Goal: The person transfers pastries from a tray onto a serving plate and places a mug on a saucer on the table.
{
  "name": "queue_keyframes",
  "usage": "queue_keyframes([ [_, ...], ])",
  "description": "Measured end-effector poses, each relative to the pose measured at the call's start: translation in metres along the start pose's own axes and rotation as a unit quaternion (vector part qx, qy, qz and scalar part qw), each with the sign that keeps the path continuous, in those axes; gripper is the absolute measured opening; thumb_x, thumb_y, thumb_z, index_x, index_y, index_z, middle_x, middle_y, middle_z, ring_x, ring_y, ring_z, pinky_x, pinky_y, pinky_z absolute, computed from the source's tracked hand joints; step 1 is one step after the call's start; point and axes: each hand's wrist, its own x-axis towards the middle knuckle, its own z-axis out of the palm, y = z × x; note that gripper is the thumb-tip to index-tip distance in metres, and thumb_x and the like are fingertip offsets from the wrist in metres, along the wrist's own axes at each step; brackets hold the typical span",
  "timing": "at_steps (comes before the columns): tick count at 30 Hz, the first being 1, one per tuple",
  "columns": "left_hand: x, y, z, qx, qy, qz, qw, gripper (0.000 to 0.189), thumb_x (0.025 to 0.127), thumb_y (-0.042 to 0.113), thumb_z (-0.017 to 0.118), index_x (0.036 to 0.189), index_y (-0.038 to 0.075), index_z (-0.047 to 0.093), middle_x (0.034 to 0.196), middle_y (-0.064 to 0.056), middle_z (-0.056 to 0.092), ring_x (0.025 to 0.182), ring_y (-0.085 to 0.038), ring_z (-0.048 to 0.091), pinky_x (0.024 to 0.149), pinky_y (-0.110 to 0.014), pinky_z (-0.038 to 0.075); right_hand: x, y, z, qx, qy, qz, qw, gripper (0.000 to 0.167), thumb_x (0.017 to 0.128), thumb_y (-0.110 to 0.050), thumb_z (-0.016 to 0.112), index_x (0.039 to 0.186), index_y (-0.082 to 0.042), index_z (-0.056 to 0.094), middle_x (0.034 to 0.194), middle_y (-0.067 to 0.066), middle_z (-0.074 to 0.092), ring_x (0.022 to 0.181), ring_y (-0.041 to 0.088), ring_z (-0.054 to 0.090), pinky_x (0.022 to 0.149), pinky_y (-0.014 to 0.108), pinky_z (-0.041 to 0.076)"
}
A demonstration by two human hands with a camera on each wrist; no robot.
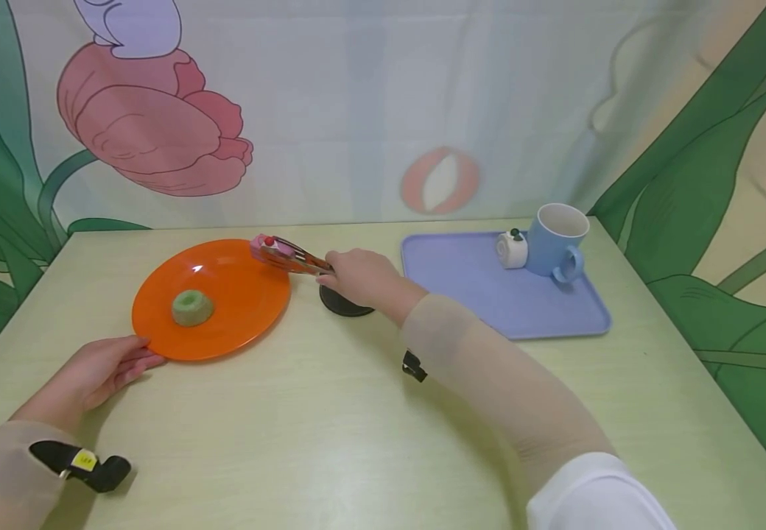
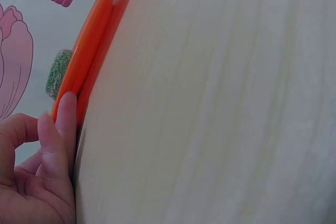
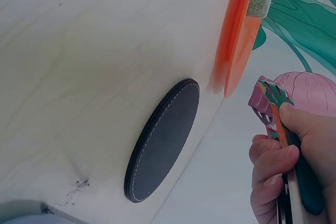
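Note:
My right hand (image 1: 364,277) grips a pair of metal tongs (image 1: 308,260). Between the tongs' tips is a small pink cake (image 1: 260,248) with a red topping, held above the right rim of an orange plate (image 1: 244,294). The right wrist view shows the pink piece (image 3: 257,100) at the tongs' ends, with the fingers wrapped round the handles. At the plate's near left edge, my left hand (image 1: 107,366) pinches the rim, with fingers (image 2: 67,109) against its underside. On the plate sits a round green cake (image 1: 192,309).
A round black coaster (image 1: 345,303) lies under the right hand, right of the plate. Further right, a lilac tray (image 1: 456,272) carries a blue mug (image 1: 547,243) and a white cake roll (image 1: 510,250) beside it. A printed curtain (image 1: 330,110) hangs behind the table.

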Motion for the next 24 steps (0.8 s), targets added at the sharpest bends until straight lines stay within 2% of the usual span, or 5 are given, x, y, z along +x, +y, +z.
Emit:
queue_keyframes([
  [6,-0.001,0.001,0.000,0.002,0.002,-0.004,1.0000,0.032,0.099,0.029,0.045,0.122,0.007,0.043,0.085,0.003,0.070,0.083,-0.010,0.068,0.073,-0.017,0.051,0.003,-0.001,0.000,0.005,0.000,-0.001,1.0000,0.039,0.096,-0.046,0.044,0.116,-0.014,0.053,0.088,0.000,0.059,0.076,0.017,0.054,0.061,0.029,0.045],
  [14,-0.002,0.000,0.001,0.001,0.000,-0.001,1.0000,0.040,0.099,0.029,0.045,0.129,0.003,0.040,0.085,0.002,0.071,0.082,-0.010,0.068,0.072,-0.017,0.051,0.009,-0.003,0.004,0.008,0.012,-0.004,0.9999,0.038,0.095,-0.045,0.047,0.116,-0.014,0.054,0.089,-0.001,0.059,0.076,0.017,0.055,0.063,0.030,0.047],
  [18,-0.002,0.000,0.001,-0.001,0.003,-0.001,1.0000,0.031,0.099,0.029,0.045,0.122,0.008,0.044,0.085,0.002,0.071,0.083,-0.009,0.068,0.072,-0.016,0.051,0.011,-0.006,0.005,0.012,0.015,-0.010,0.9998,0.036,0.095,-0.044,0.047,0.113,-0.014,0.054,0.086,-0.001,0.058,0.075,0.017,0.054,0.062,0.029,0.046],
  [24,-0.002,-0.001,0.001,0.002,-0.002,0.004,1.0000,0.036,0.098,0.029,0.046,0.124,0.005,0.043,0.085,0.002,0.071,0.082,-0.010,0.068,0.072,-0.016,0.051,0.013,-0.010,0.004,0.021,0.015,-0.015,0.9996,0.035,0.095,-0.044,0.047,0.112,-0.014,0.055,0.084,-0.001,0.058,0.072,0.016,0.054,0.059,0.028,0.045],
])
